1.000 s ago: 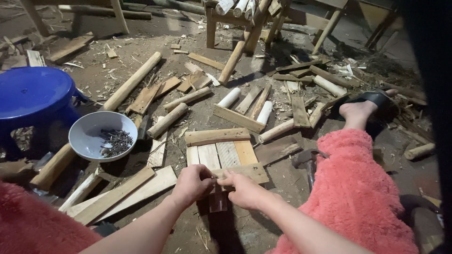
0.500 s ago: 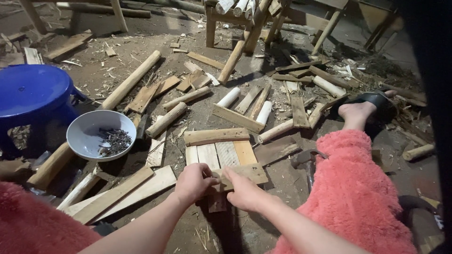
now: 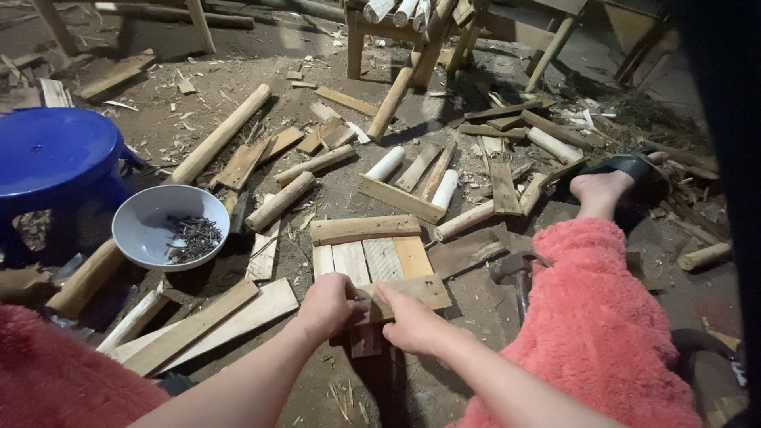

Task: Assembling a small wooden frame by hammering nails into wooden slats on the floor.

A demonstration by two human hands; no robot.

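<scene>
A small panel of several pale wooden slats lies on the dirt floor in front of me, with a crosspiece along its far end. Both my hands rest on the near crosspiece. My left hand grips its left end. My right hand presses on it just to the right, fingers curled over the wood. A hammer lies on the ground to the right of the panel, beside my leg in pink fleece.
A grey bowl of nails sits to the left, next to a blue plastic stool. Planks, round poles and offcuts litter the floor. Another slat frame lies beyond. My foot in a black sandal rests at right.
My hands have shifted slightly on the near crosspiece, the left hand moving a little closer to the right. The panel stays where it was.
</scene>
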